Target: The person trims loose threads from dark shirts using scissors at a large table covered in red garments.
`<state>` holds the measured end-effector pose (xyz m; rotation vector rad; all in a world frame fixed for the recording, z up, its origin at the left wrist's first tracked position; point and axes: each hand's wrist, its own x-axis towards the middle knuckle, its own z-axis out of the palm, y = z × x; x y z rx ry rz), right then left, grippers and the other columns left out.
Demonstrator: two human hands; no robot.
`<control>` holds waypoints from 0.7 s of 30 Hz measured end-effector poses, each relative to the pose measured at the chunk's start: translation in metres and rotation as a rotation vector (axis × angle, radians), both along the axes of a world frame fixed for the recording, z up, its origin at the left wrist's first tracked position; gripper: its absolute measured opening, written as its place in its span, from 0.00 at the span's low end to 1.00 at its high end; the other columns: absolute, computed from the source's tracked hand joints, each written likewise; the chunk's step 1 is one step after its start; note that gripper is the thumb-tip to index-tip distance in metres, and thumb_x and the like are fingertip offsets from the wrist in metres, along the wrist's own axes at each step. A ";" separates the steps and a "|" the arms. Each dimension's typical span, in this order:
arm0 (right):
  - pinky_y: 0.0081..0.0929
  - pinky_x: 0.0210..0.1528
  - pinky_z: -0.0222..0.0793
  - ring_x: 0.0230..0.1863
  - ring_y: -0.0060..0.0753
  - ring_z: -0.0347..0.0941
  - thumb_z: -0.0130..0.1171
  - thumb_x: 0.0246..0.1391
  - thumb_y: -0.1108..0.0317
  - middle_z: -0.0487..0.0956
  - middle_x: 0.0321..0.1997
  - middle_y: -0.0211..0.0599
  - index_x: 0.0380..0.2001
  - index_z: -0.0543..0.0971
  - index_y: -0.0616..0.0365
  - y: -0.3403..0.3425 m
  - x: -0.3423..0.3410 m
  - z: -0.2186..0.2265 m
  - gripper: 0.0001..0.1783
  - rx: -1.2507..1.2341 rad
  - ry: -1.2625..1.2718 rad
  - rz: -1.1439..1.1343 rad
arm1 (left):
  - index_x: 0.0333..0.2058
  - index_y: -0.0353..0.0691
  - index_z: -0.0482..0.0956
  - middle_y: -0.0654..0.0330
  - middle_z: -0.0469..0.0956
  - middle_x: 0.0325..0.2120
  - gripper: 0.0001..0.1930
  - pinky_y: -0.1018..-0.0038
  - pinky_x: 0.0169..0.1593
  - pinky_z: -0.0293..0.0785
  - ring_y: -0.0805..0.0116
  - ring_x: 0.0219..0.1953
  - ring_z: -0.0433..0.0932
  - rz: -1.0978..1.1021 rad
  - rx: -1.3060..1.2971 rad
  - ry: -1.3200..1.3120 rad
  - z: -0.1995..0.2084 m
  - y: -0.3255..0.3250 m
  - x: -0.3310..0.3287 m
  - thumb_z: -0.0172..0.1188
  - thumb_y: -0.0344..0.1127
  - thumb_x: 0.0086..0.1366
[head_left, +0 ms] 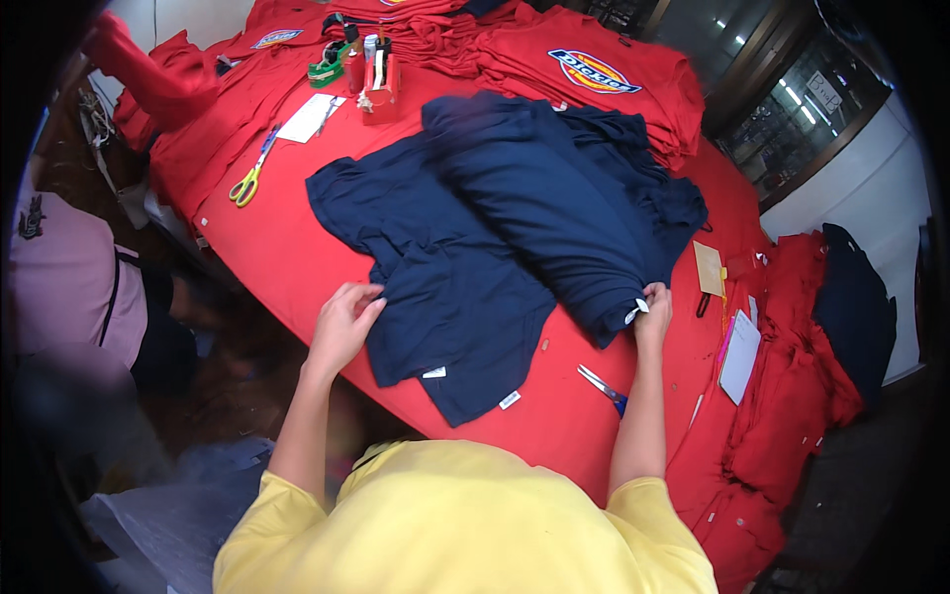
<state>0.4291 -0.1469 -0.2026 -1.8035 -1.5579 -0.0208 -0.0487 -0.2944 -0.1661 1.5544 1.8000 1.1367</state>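
A navy T-shirt (pixel 564 208) is bunched in a long raised fold across the middle of the table. My right hand (pixel 653 312) is closed on its near right edge, beside a small white label. To the left lie more navy shirts (pixel 445 287), spread flat with white labels at their near edges. My left hand (pixel 344 322) is at their left edge, fingers slightly curled and thumb apart, with nothing visible between them. Blue-handled scissors (pixel 606 388) lie just left of my right forearm.
Red cloth (pixel 287 267) covers the table. Yellow-handled scissors (pixel 247 178), white paper (pixel 305 119) and a red tape dispenser (pixel 381 94) lie beyond. Piles of red shirts (pixel 594 74) line the far side. A clipboard with paper (pixel 739 356) is at right. Another person (pixel 74 287) is at left.
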 end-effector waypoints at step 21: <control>0.39 0.47 0.68 0.45 0.49 0.70 0.52 0.62 0.64 0.67 0.47 0.48 0.62 0.66 0.49 0.013 -0.069 0.043 0.25 0.045 0.146 0.000 | 0.51 0.43 0.77 0.47 0.75 0.51 0.36 0.55 0.55 0.69 0.47 0.55 0.73 0.265 -0.048 0.282 0.133 0.430 0.095 0.42 0.68 0.62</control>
